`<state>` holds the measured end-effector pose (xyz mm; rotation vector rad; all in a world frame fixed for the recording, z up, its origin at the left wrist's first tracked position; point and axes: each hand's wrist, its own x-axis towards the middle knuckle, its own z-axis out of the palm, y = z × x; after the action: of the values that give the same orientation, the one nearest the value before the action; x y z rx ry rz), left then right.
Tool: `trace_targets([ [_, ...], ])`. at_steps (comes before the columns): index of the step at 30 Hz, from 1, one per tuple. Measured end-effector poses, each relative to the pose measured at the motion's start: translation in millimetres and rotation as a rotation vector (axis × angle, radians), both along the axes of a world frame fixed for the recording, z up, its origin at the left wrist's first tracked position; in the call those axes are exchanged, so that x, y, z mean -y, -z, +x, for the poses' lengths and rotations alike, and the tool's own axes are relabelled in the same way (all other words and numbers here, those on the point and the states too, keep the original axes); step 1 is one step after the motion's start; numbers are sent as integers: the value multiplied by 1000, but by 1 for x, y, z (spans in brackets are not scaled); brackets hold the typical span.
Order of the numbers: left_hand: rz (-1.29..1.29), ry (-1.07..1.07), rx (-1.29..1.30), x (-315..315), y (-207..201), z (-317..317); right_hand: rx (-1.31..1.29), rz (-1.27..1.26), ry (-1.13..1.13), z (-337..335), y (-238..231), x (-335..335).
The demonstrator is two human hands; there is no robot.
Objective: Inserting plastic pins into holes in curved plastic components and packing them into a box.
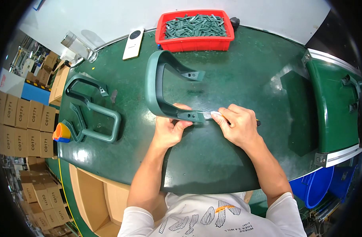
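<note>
My left hand [170,128] is closed round the lower arm of a green U-shaped plastic armrest [151,85], held tilted above the table. The armrest's two flat ends, each with dark holes, point right. In my closed right hand [241,125] is a slim trimming knife [258,123]; its dark and orange handle end sticks out past the palm. The pale tip of the tool is close to the lower end of the armrest, beside my right thumb. Whether it touches the plastic I cannot tell.
Several similar green armrests [117,122] lie at the left of the green table [212,162]. A red bin [192,45] of small green strips, a phone [133,43] and a glass bottle [80,47] stand behind. On the right is a conveyor [333,106]; cartons [24,112] are stacked left.
</note>
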<state>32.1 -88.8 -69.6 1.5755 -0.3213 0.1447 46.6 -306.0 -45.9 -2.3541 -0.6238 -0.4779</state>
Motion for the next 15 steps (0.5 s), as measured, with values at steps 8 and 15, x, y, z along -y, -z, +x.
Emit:
trace_targets([
  [8,-276,40,-44,-3,-3,3,-205,337,-146,2,-5,5],
  [15,-390,105,39,-12,2,7,-234,357,-288,-4,-15,1],
])
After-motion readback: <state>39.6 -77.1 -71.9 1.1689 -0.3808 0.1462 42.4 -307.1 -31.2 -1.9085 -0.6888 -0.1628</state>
